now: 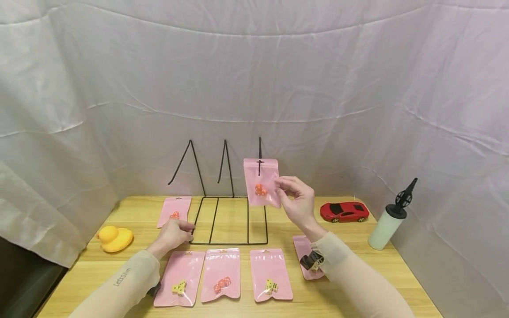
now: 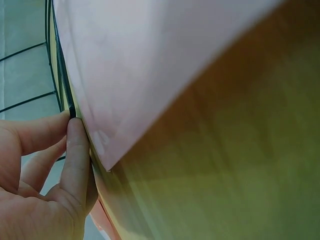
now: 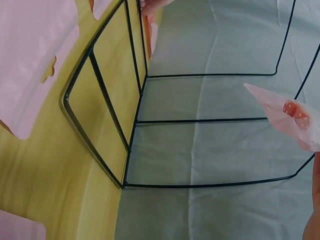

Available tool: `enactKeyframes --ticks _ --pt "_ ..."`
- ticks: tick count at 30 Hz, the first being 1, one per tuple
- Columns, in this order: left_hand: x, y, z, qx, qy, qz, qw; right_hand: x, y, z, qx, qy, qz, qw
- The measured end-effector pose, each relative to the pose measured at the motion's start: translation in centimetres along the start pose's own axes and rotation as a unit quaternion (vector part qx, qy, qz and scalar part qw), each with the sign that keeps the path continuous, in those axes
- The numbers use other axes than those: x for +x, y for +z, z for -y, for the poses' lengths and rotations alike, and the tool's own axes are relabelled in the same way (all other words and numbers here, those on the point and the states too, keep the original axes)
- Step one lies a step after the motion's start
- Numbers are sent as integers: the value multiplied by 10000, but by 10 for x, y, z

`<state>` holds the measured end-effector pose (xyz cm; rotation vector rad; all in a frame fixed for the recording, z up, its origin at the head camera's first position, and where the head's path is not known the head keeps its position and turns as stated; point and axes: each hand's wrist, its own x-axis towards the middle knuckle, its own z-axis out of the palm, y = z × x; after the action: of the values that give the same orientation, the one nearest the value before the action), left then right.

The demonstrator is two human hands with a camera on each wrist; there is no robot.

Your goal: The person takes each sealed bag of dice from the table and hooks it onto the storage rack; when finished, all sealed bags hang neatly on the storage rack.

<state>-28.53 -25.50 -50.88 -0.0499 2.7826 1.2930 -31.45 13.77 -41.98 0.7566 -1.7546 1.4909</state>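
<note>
A black wire display rack point(image 1: 230, 243) with three prongs stands on the table. My left hand point(image 1: 175, 236) pinches the left side wire of its base between thumb and finger; the left wrist view shows this wire point(image 2: 64, 75) up close. With my right hand point(image 1: 296, 198) I pinch the right edge of a pink zip bag point(image 1: 261, 174) holding orange dice point(image 1: 260, 190). This bag is at the right prong point(image 1: 260, 148), whose tip shows in front of the bag at its hang hole. The middle prong point(image 1: 225, 154) and left prong point(image 1: 191, 154) are bare.
Pink bags with dice lie in front of the rack, including one point(image 1: 179, 278) at left and one point(image 1: 271, 274) right of centre. Another bag point(image 1: 175, 207) lies behind my left hand. A yellow duck point(image 1: 114, 239), red toy car point(image 1: 344, 212) and hand pump point(image 1: 387, 227) stand at the sides.
</note>
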Motion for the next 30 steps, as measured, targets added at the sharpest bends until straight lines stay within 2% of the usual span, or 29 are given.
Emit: enactKeyframes --ticks 9,18,30 --pt "1 0 1 -54 -118 -5 9999 14 5 -15 4 310 -111 9995" --pt "-1 0 -2 -6 -85 -19 10000 30 8 -32 -102 638 -254 9976" --pt "0 0 -1 -94 -138 14 9999 53 14 -44 -303 980 -456 9937"
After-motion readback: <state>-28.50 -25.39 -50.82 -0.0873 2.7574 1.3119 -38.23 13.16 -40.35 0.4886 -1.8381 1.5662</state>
